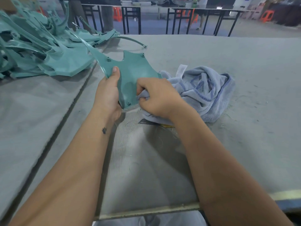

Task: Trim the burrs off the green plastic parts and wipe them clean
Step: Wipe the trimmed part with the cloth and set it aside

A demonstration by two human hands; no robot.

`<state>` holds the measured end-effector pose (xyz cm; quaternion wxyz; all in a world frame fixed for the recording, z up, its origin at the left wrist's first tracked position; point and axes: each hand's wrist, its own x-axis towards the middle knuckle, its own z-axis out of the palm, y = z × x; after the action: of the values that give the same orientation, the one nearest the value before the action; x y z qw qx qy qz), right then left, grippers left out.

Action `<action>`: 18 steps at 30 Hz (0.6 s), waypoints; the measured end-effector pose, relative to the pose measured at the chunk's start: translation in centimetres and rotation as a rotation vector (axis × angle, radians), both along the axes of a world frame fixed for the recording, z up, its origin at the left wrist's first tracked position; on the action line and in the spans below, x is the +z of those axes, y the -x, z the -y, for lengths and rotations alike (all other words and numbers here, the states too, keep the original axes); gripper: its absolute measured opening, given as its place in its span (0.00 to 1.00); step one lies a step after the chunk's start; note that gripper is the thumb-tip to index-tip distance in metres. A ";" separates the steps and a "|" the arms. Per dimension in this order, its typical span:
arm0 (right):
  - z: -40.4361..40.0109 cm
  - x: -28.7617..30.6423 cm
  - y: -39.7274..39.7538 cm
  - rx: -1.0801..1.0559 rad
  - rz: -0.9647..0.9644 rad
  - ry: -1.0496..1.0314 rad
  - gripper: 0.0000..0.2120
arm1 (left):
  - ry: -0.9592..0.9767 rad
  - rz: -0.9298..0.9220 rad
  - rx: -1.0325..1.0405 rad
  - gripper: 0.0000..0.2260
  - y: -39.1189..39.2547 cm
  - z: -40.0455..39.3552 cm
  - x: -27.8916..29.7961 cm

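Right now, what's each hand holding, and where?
Left hand grips the green plastic part by its left edge; right hand grips a bunched fold of the blue-grey cloth against it.

Teal-green part (130, 75), blue-grey cloth (203, 88) (darker-edged).

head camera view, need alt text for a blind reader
A person's left hand holds a green plastic part while the right hand rubs it with a blue-grey towel. More green parts lie piled at left.
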<state>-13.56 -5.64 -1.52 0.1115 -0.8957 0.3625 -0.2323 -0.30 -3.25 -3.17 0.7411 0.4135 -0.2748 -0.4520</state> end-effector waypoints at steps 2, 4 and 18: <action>0.6 0.0 0.5 -0.156 -0.024 0.118 0.04 | -0.014 0.044 0.011 0.12 0.0 0.0 0.0; 1.0 -0.1 0.8 -0.337 -0.038 0.242 0.04 | 0.002 0.067 0.018 0.12 0.1 0.0 0.1; 0.2 -1.4 -1.2 -0.332 -0.137 0.355 0.09 | 0.061 -0.064 0.072 0.11 0.6 0.0 -0.3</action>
<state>-12.38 -5.85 -2.92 -0.1118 -0.8430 0.4650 -0.2463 -0.92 -3.28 -3.50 0.7774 0.3859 -0.2495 -0.4295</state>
